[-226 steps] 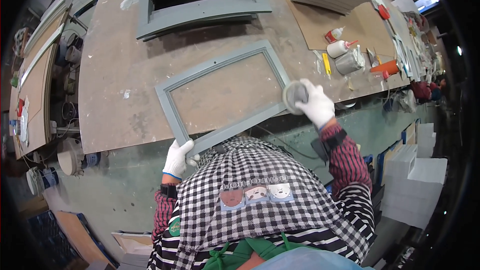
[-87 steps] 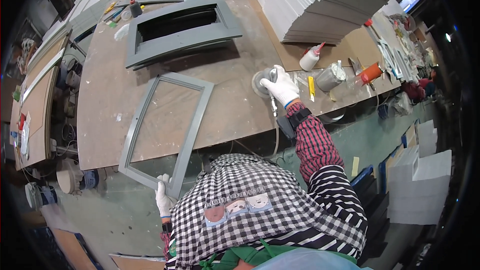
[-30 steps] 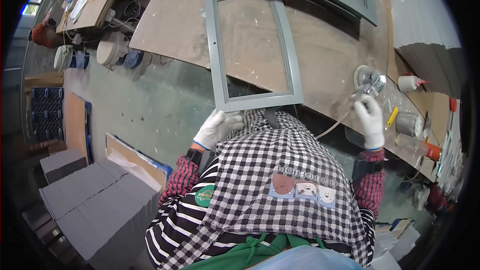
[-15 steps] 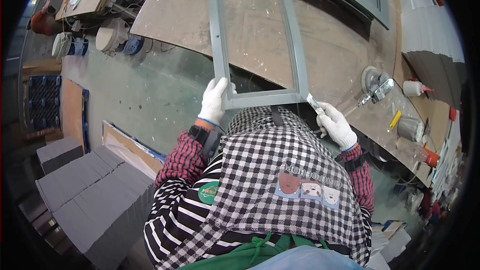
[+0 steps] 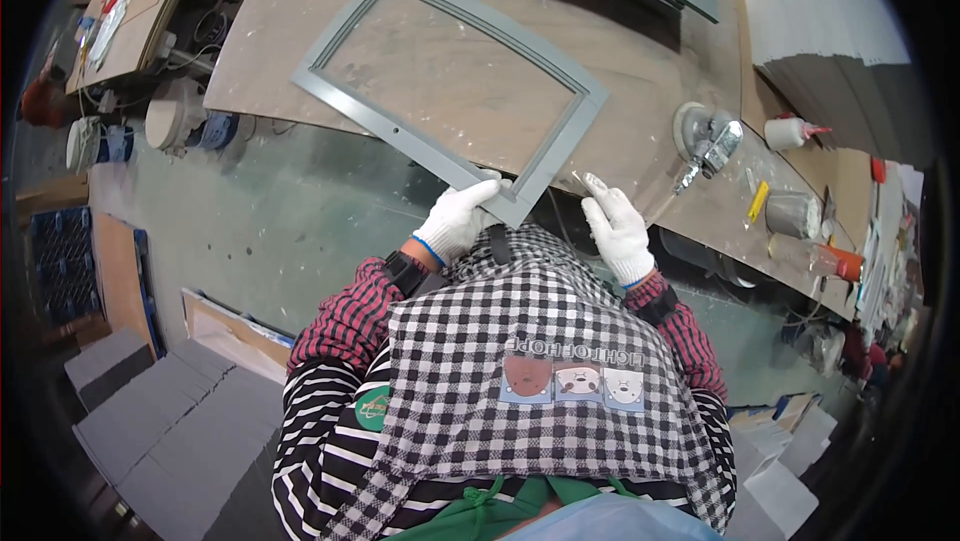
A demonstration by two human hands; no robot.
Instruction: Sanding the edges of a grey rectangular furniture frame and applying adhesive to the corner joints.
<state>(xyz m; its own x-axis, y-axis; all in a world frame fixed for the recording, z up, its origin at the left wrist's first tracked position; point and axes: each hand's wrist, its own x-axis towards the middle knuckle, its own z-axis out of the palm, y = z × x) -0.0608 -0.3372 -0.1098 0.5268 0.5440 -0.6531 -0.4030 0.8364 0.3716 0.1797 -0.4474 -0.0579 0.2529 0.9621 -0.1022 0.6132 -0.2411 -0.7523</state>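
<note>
Just above centre in the head view, toward 12 o'clock, sits the thing that matters: a grey-painted, rectangular frame with an open middle (image 5: 430, 150), reaching over the dusty brown worktable (image 5: 630, 91), its near corner poking out past the edge. And it's the left hand in the white knitted glove (image 5: 458, 221) doing the work, pinching that near corner between thumb and fingers! Over at 3 o'clock, the right hand in its matching white glove (image 5: 617, 231) is clear of the frame, fingers raised and partly extended; whether anything is tucked in them, I cannot tell.

Now the danger: one corner held, one hand on it. Should that smooth glove slip, the overhang could tip the frame floorward. And does its far end rest flat on the table? Hard to call from this angle. Swing it wide toward 2 o'clock and a rail could clip the silver-and-grey round-pad sander (image 5: 708, 136), knocking it or denting the paint. Further out lie a white squeeze bottle with a red nozzle (image 5: 788, 133) and a yellow utility knife (image 5: 758, 201); a careless right sleeve could sweep the knife off the edge.
</note>
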